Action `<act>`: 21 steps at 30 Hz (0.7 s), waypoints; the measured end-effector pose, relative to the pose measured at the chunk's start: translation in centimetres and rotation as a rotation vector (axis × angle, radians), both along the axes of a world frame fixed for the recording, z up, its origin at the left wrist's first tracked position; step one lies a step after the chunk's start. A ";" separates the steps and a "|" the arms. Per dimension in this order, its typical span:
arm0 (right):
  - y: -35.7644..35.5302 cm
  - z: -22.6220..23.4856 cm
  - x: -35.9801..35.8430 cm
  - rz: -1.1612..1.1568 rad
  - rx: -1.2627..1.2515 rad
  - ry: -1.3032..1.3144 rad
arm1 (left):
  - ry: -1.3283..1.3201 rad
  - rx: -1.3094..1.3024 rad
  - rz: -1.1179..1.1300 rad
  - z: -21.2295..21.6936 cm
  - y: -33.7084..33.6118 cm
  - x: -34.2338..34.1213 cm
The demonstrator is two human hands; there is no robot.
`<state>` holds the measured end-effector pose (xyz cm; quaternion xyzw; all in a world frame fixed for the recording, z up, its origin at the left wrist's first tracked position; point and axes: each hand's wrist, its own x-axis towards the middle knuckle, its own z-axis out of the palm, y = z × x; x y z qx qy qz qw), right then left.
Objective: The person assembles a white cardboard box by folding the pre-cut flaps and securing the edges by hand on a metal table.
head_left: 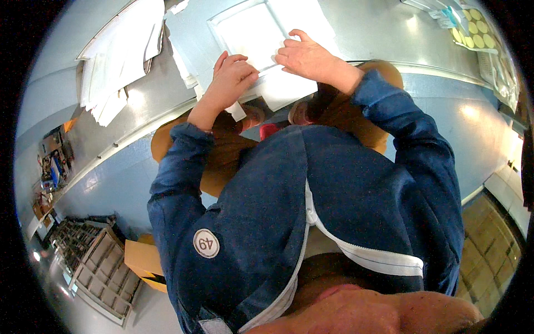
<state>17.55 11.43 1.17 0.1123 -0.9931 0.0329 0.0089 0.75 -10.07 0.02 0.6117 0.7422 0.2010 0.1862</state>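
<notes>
A shallow white cardboard box [248,36] with raised walls lies on the metal worktable in front of me. My left hand [232,79] is at its near left corner, with bent fingers on the near wall and one finger sticking up. At the near right corner, my right hand [307,57] has its fingers curled around the wall, with one finger raised. A white flap [289,89] hangs from the near side over the table edge. Fingertips are partly hidden behind the box walls.
To the left, a stack of white flat sheets [119,55] lies on the metal worktable [370,33]. A tray of round yellow pieces [474,29] sits at the far right. Behind me on the left are a brown carton [143,261] and a metal rack [100,273].
</notes>
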 end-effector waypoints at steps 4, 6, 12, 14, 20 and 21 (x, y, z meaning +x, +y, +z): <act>-0.1 0.0 0.1 -0.010 -0.013 0.011 | 0.008 -0.063 0.010 0.7 0.5 0.0; -0.1 -0.1 0.1 -0.006 -0.006 0.043 | 0.027 -0.103 0.026 1.0 0.5 0.2; -0.5 -0.4 -0.1 -0.036 0.082 0.029 | 0.302 0.024 -0.106 1.2 -0.5 -0.3; -1.2 -0.8 -0.6 -0.076 0.107 0.010 | 0.374 -0.049 -0.199 1.6 -0.5 -1.0; -7.5 -1.9 -1.9 -0.164 -0.137 0.160 | 0.440 -0.043 -0.217 1.4 -0.3 -0.6; -7.4 -2.0 -1.8 -0.151 -0.144 0.146 | 0.409 -0.069 -0.228 2.0 -0.3 -0.6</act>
